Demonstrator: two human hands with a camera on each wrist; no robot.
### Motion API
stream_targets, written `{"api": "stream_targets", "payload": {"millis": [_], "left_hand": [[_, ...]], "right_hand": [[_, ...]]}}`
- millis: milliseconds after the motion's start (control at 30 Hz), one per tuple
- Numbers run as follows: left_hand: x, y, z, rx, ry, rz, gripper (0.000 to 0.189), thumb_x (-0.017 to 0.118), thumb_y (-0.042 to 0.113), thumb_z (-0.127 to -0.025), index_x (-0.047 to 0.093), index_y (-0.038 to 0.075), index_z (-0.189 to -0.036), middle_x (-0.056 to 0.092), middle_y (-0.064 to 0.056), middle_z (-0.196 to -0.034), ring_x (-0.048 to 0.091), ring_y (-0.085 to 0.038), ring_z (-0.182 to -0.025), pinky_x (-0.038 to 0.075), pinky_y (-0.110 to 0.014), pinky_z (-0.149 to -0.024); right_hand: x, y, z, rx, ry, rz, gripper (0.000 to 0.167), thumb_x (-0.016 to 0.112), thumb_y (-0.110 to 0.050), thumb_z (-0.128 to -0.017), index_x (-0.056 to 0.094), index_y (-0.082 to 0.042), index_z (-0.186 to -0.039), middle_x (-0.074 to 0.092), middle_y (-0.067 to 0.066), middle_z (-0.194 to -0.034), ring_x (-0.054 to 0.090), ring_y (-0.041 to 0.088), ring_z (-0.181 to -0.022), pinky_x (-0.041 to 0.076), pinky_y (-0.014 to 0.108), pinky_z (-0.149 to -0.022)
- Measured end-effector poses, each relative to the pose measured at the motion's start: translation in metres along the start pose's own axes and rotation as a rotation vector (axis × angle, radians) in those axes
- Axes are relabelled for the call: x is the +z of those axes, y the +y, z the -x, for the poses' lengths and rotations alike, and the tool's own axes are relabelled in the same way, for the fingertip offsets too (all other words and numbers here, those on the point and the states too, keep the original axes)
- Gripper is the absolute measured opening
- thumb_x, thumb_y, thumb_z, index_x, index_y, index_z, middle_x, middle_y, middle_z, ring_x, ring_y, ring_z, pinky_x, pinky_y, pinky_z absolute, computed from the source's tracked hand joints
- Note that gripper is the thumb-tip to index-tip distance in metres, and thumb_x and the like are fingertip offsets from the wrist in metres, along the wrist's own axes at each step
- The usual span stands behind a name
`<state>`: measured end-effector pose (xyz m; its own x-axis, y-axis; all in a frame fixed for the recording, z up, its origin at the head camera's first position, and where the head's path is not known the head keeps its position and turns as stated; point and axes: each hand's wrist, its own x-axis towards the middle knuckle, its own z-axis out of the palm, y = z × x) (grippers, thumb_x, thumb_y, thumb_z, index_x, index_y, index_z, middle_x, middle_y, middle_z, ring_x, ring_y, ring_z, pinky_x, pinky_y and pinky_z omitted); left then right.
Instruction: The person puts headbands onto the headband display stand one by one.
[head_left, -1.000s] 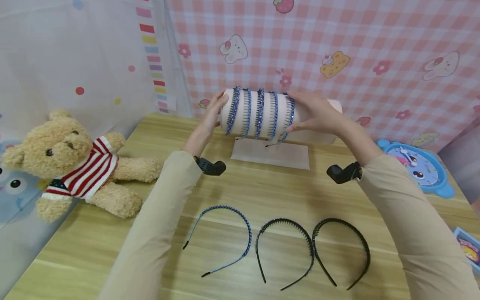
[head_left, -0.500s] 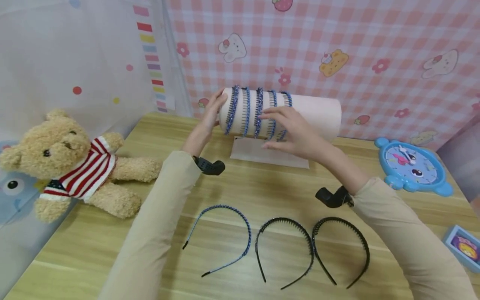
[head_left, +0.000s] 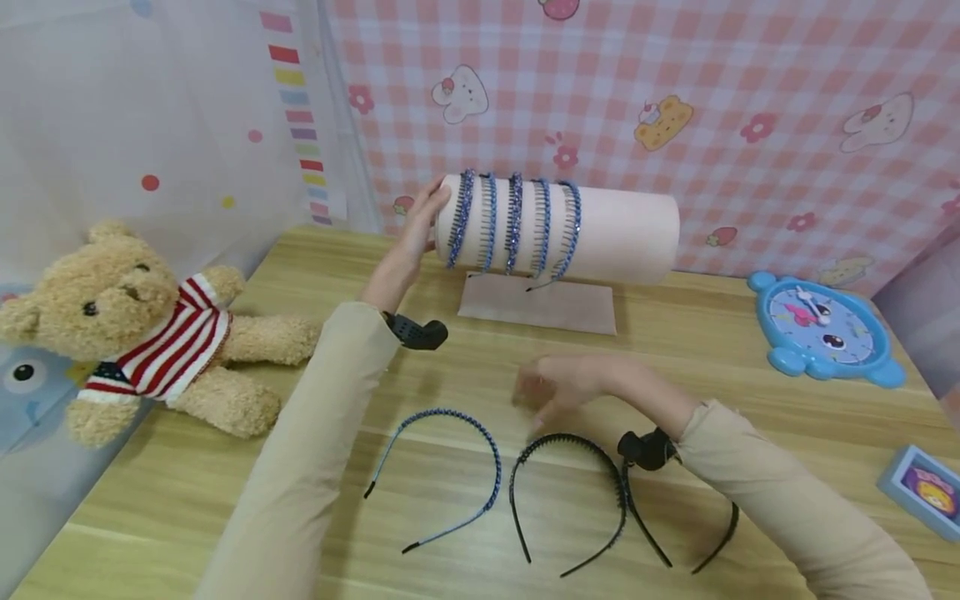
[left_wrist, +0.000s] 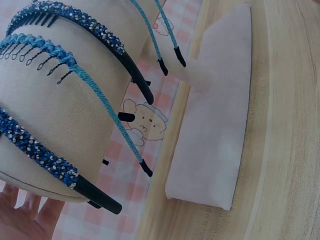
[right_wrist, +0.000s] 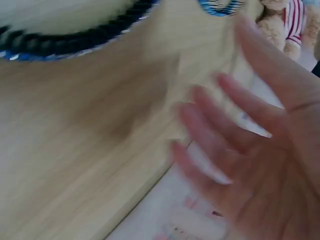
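A pale pink roll-shaped headband stand carries several blue headbands toward its left half. My left hand rests against the roll's left end; its fingers look mostly straight there in the left wrist view. My right hand is over the table, blurred and holding nothing, fingers spread and slightly bent. Just below it lies a black toothed headband. A thin blue headband lies to its left, and another black headband, partly covered by the right forearm, to its right.
Beneath the roll is the stand's flat base. A teddy bear in a striped top lies at the left. A blue toy clock and a small blue box sit at the right. Behind the table hangs a checked cloth.
My right hand has left the rightmost blue headband on the roll and moved down toward the headbands on the table. My left hand has stayed at the roll's left end.
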<state>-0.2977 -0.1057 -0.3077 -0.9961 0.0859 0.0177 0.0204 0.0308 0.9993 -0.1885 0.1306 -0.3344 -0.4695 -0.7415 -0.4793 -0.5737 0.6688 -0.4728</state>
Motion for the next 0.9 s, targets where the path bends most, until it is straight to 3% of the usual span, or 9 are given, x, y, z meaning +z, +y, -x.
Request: {"api": "stream_targets", "payload": {"millis": [133,367,433,567,733,900], "left_hand": [[0.0,-0.001,-0.001,-0.002,0.001,0.007,0.056,0.036,0.043,-0.094,0.021,0.027,-0.145,0.03,-0.001,-0.148,0.031,-0.023,-0.131,0.029,-0.049,-0.105],[0.0,-0.002,-0.003,0.001,0.005,0.022,0.055,0.036,0.042,-0.094,0.023,0.027,-0.145,0.032,-0.001,-0.147,0.032,-0.022,-0.13,0.031,-0.047,-0.104],[0.0,-0.002,-0.003,-0.003,0.007,0.018,0.054,0.036,0.043,-0.094,0.023,0.028,-0.144,0.032,0.0,-0.146,0.032,-0.023,-0.129,0.031,-0.047,-0.104],[0.0,-0.001,-0.003,-0.005,0.007,0.013,0.054,0.036,0.043,-0.094,0.024,0.029,-0.144,0.032,0.0,-0.146,0.032,-0.022,-0.129,0.03,-0.048,-0.104],[0.0,0.0,-0.001,-0.005,0.004,0.007,0.056,0.036,0.044,-0.094,0.022,0.027,-0.145,0.028,0.0,-0.148,0.029,-0.023,-0.132,0.028,-0.049,-0.105],[0.002,0.001,0.0,-0.011,0.006,0.012,0.057,0.036,0.043,-0.094,0.021,0.027,-0.145,0.027,0.0,-0.149,0.028,-0.023,-0.132,0.028,-0.049,-0.106]], "right_hand": [[0.005,0.022,0.012,0.077,-0.167,0.042,0.043,0.076,-0.026,-0.072,0.057,-0.007,-0.105,0.06,0.005,-0.101,0.056,0.017,-0.092,0.048,0.028,-0.081],[0.012,0.047,0.046,0.187,-0.249,0.027,0.033,0.078,-0.003,-0.067,0.053,-0.011,-0.087,0.051,0.001,-0.086,0.047,0.012,-0.08,0.041,0.022,-0.069],[0.015,0.051,0.055,0.23,-0.221,0.019,0.032,0.071,0.01,-0.067,0.052,-0.01,-0.085,0.05,0.001,-0.083,0.045,0.012,-0.077,0.04,0.022,-0.066],[0.02,0.06,0.067,0.22,-0.088,0.05,0.034,0.056,0.021,-0.066,0.054,-0.009,-0.08,0.049,0.001,-0.078,0.042,0.012,-0.072,0.037,0.021,-0.062],[0.016,0.081,0.078,0.181,0.043,0.094,0.026,0.056,0.014,-0.068,0.056,-0.007,-0.083,0.05,0.002,-0.078,0.044,0.013,-0.072,0.038,0.023,-0.062],[-0.002,0.103,0.097,0.182,0.106,0.017,0.018,0.057,0.004,-0.077,0.054,-0.003,-0.093,0.058,0.012,-0.091,0.055,0.021,-0.081,0.046,0.029,-0.065]]}}
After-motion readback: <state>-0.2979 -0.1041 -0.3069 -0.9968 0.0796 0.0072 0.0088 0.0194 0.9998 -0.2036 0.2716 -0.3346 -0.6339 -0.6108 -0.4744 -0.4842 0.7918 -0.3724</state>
